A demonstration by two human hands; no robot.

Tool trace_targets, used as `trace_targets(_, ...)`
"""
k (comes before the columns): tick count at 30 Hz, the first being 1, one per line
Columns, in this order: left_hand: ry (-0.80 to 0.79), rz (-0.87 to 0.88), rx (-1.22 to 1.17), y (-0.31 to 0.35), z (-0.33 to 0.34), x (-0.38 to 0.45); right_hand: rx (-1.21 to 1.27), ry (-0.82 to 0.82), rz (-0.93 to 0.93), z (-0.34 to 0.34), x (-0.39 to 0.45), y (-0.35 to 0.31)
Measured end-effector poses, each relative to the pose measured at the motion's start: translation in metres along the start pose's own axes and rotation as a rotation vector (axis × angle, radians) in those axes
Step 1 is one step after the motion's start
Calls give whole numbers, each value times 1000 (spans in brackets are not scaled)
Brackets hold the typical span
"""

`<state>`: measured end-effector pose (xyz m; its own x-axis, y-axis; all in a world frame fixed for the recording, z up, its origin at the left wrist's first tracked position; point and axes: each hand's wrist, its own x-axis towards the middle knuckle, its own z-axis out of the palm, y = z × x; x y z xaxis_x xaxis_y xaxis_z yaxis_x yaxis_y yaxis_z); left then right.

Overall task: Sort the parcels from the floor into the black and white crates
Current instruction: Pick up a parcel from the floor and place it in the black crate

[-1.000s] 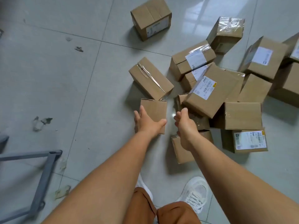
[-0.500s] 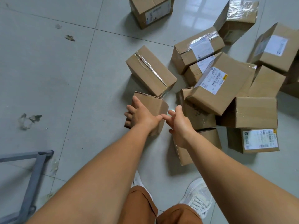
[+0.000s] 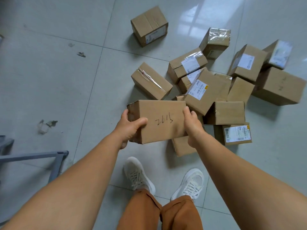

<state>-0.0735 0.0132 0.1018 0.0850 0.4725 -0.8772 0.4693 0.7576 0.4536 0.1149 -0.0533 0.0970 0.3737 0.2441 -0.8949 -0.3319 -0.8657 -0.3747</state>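
Cardboard, plain brown with handwritten digits on its top face, the held parcel sits lifted clear of the tiled floor. Left hand grips its left end, thumb curled over the top; right hand clasps its right end. Just beyond and right of the held parcel lies the heap of parcels; one lone box sits farther beyond it.
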Motion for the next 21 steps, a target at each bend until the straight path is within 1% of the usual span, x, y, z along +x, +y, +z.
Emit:
trace_targets(6, -90, 44, -93, 30, -10, -68, -30, 39, -39, -28, -60, -27)
trace_targets(11, -135, 119, -139, 59, -10, -117, -62, 92, -154, -47, -99, -50)
trace_targets(14, -133, 156, -165, 73, -6, -145, -59, 106, -203, -54, -126, -65)
trace_targets(18, -20, 185, -250, 82, -4, -176, -32, 62, -270, -60, -165, -83)
trace_targets(21, 188, 220, -297, 90, -5, -205, 3, 29, -359, -61, -193, -96)
